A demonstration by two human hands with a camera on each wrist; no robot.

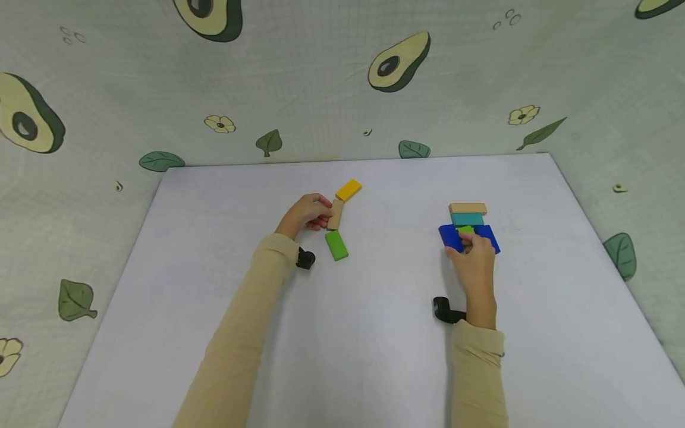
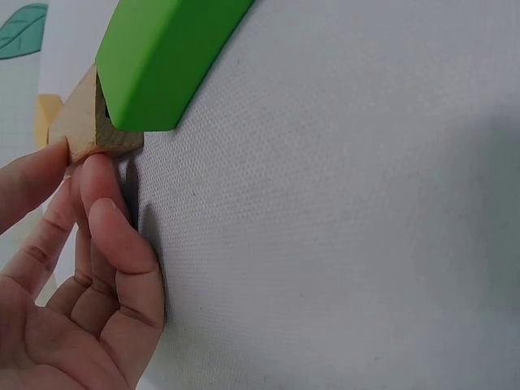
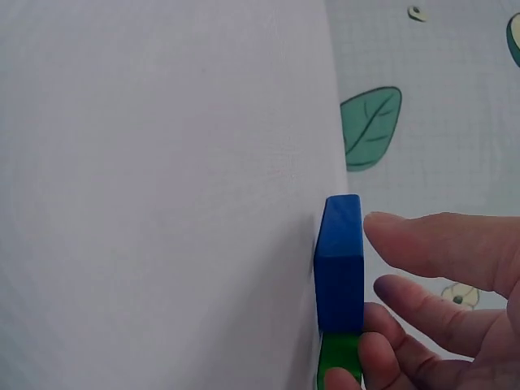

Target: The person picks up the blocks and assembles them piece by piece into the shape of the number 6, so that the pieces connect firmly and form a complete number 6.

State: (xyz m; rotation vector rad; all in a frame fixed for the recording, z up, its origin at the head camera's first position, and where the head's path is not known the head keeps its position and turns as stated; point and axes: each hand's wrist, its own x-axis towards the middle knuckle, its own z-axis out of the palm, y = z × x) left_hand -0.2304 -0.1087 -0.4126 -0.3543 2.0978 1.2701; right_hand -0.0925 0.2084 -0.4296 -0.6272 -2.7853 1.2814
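My left hand (image 1: 310, 214) pinches a plain wooden block (image 1: 335, 215) between thumb and fingers. A yellow block (image 1: 348, 189) lies at its far end. Toward its near end is a green block (image 1: 336, 245), large in the left wrist view. My right hand (image 1: 475, 258) is over a small stack-like group, fingertips at another green block (image 3: 340, 355) between two blue blocks (image 1: 451, 237). The thumb (image 3: 406, 240) stands off the nearer blue block (image 3: 341, 276). Behind these lie a teal block (image 1: 468, 219) and a wooden block (image 1: 468, 208). The right fingers partly hide the green one.
A white table (image 1: 374, 333) carries both block groups, with a wide gap between them. Patterned cloth (image 1: 321, 77) with avocados and leaves rises behind and beside the table. Black wrist cameras (image 1: 448, 310) stick out from both wrists, low over the tabletop.
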